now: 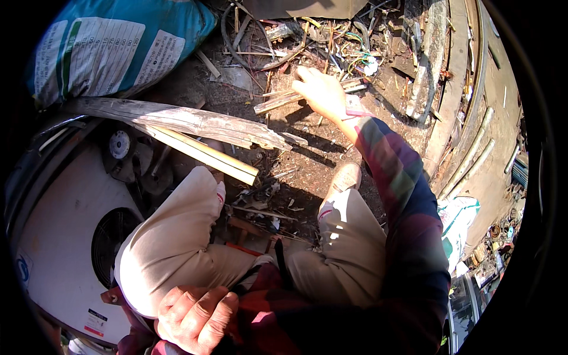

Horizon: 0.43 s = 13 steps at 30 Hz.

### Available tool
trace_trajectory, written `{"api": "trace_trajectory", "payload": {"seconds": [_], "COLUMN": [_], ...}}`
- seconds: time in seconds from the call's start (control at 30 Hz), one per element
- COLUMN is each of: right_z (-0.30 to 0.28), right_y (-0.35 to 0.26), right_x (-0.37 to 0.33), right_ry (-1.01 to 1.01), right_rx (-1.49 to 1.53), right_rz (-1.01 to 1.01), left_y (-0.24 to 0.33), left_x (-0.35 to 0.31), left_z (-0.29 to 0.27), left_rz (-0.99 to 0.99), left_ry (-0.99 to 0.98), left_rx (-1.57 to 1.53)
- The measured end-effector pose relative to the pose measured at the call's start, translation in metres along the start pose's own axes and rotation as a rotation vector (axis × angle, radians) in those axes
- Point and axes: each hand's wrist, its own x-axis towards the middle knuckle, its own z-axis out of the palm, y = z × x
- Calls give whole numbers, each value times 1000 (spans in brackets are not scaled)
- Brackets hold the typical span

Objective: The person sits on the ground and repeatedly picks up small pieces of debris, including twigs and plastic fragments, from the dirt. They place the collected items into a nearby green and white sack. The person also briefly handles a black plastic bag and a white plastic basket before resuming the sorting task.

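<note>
My right hand (319,92) reaches far forward over the littered ground, its fingers closed around some split wood strips (277,103). The strips stick out on both sides of the hand, and a dark shadow falls below them. Close to my body, my left hand (198,319) rests by my thigh with the fingers curled; its palm is hidden, so I cannot see whether anything is inside. Left of the strips lies a weathered grey wood plank (195,121), its end splintered. A pale yellow wood batten (204,155) slants out from under that plank.
A blue and white printed sack (118,50) lies at the far left. On the left stands a white appliance casing (65,236) with a round black grille. Loose sticks, thin wires (355,53) and debris cover the far ground. Long boards (429,65) and bamboo poles (473,157) lie right.
</note>
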Motion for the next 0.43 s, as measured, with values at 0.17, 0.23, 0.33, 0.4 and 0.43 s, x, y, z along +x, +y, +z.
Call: {"api": "trace_trajectory", "payload": {"seconds": [0.17,0.23,0.33,0.4,0.43], "right_z": [-7,26,54,21,18], "right_y": [-32,-32,-40,-67,-65], "right_x": [-15,-28,-25,18,31], "right_ry": [-101,-8,122,-307,-338], "right_rx": [82,232,768,726,682], "right_rz": [-79,-102,-67,329,327], "left_y": [3,-1,1,3,3], "left_x": [2,-4,-3,-12,-14], "left_z": [-3,-1,-1,1,1], "left_rz": [-17,34,22,1,0], "left_ry": [-33,-1,24,49,53], "left_rx": [-37,29,29,43,41]}}
